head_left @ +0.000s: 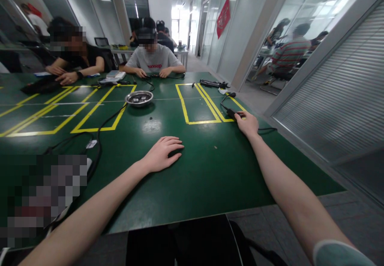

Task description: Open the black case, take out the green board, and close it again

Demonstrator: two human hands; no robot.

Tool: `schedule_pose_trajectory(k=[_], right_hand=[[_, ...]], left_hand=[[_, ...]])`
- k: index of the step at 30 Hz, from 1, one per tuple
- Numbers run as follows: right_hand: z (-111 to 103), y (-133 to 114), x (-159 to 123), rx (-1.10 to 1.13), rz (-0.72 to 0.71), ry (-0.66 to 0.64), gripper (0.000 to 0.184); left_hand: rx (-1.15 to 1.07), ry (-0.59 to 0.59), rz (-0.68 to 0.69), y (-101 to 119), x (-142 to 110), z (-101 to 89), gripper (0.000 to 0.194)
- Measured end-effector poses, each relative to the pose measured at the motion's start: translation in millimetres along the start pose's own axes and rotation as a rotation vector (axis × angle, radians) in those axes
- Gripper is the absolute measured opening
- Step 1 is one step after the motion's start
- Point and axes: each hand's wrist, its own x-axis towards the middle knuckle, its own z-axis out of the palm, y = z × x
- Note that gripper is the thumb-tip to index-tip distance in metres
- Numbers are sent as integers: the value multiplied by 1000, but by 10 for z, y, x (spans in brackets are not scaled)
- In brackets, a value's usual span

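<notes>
My left hand [163, 153] lies palm down on the green table [204, 170], fingers loosely curved over a small dark object that mostly hides beneath them. My right hand [247, 124] reaches out to the right edge of the table and its fingers close on a small black device [231, 113] with a black cable [224, 101] running from it. The device lies on the yellow tape line at the right of a taped rectangle [198, 104].
A metal bowl [139, 98] with small parts stands mid-table. Black cables [99, 138] run across the left side. A black tool [211, 83] lies at the far right. Two people sit at the far edge, hands on the table. Glass partitions line the right.
</notes>
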Motion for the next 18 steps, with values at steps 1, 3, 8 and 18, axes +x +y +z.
schedule_pose_trajectory(k=[1,3,8,18], right_hand=[[-9,-5,-3,12,15,-1,34],[-31,-18,-17,25,30,1,37],[-83,-58,-78,0,-86,-11,53],[-45,-27,-50,-22,-12,23,52]], left_hand=[[0,1,0,-1,-1,2,27],[1,6,2,-3,-2,4,26],[1,6,6,-6,0,9,26],[9,-13,4,-17,0,18,26]])
